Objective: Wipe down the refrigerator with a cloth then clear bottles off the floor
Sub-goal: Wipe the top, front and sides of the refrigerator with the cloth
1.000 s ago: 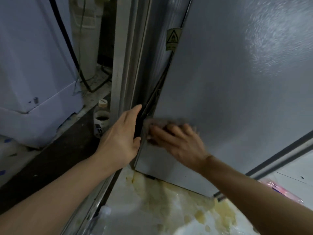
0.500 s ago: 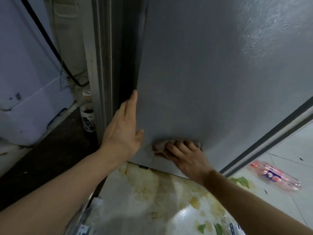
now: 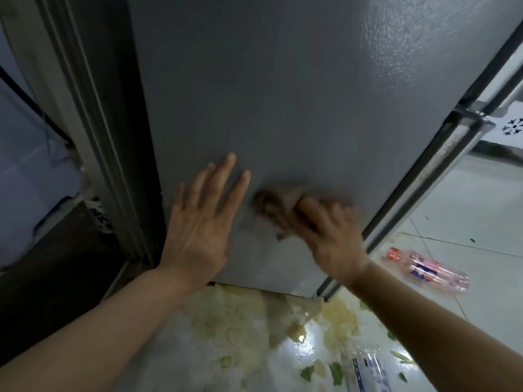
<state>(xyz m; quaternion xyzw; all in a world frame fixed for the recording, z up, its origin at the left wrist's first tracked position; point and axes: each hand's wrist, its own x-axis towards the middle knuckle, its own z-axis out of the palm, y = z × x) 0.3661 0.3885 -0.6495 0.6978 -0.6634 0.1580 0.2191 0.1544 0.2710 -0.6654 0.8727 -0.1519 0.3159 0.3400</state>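
Note:
The grey refrigerator (image 3: 283,94) side panel fills the middle of the view. My left hand (image 3: 202,219) lies flat against its lower part, fingers spread. My right hand (image 3: 325,236), blurred by motion, presses a brownish cloth (image 3: 268,205) onto the panel just right of the left hand. A pink-labelled clear bottle (image 3: 427,270) lies on its side on the white tiles at the right. A second clear bottle with a blue label (image 3: 370,369) lies at the bottom edge. Part of a dark-labelled bottle (image 3: 100,219) shows behind the door frame on the left.
Yellowish spill and green vegetable scraps (image 3: 334,372) cover the wet floor below the refrigerator. A grey door frame (image 3: 93,123) stands left of it, with a white appliance (image 3: 31,171) beyond. The refrigerator's front door edge (image 3: 441,154) runs diagonally at the right.
My left hand has shifted from the refrigerator's left edge onto its flat side. My right hand with the cloth has swept rightwards across the lower panel. The view has turned to the right.

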